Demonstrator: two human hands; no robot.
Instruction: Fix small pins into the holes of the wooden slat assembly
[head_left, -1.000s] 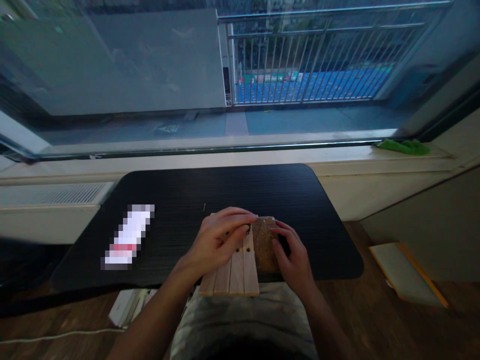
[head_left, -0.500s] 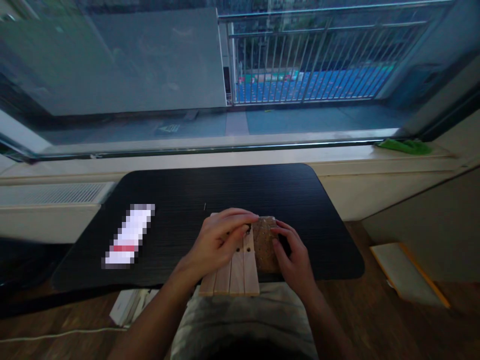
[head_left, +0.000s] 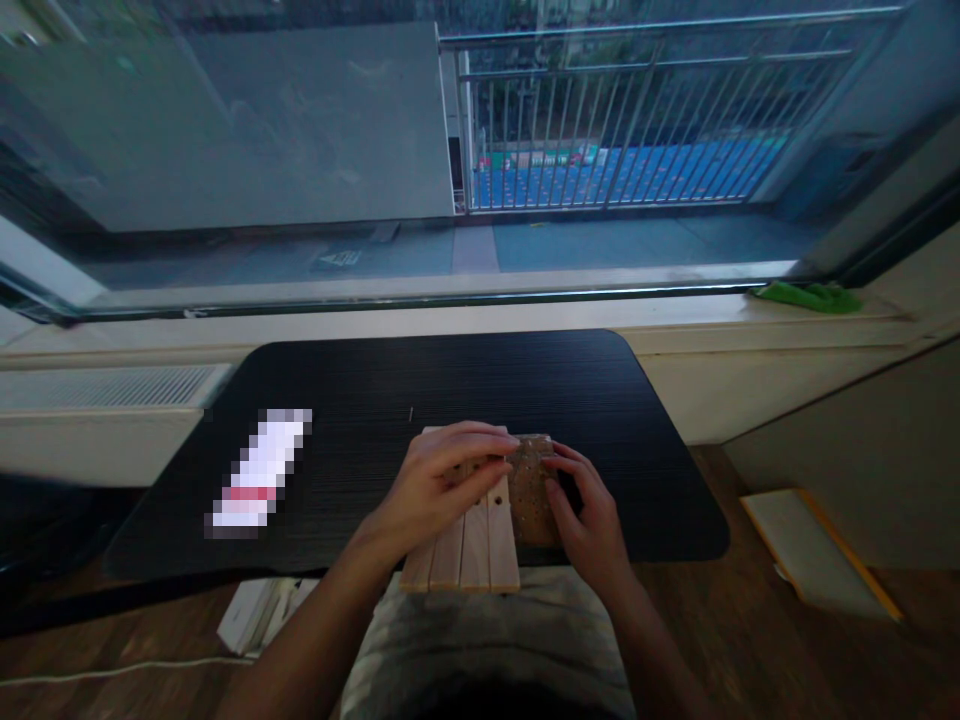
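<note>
A pale wooden board (head_left: 472,560) of several narrow slats with small dark holes lies at the table's near edge and juts past it. My left hand (head_left: 442,480) rests over its upper part. That hand's fingers stretch right, with thumb and index tips a little apart near a brown speckled rectangular piece (head_left: 531,500). Whether a tiny thing sits between those tips is too small to make out. My right hand (head_left: 592,510) has its bent fingers and thumb against the brown piece's right edge. A thin small pin-like piece (head_left: 411,413) lies on the table beyond the left hand.
The black table (head_left: 337,370) stands before a window sill (head_left: 525,312). A pixelated white sheet-like item (head_left: 259,470) lies at its left. A green cloth (head_left: 810,296) is on the sill. A radiator (head_left: 112,390) is at the left, and an orange-edged white panel (head_left: 817,550) on the floor at right.
My left thumb has straightened and shifted right toward the brown piece, covering more of the board's holes. My right hand has stayed in place.
</note>
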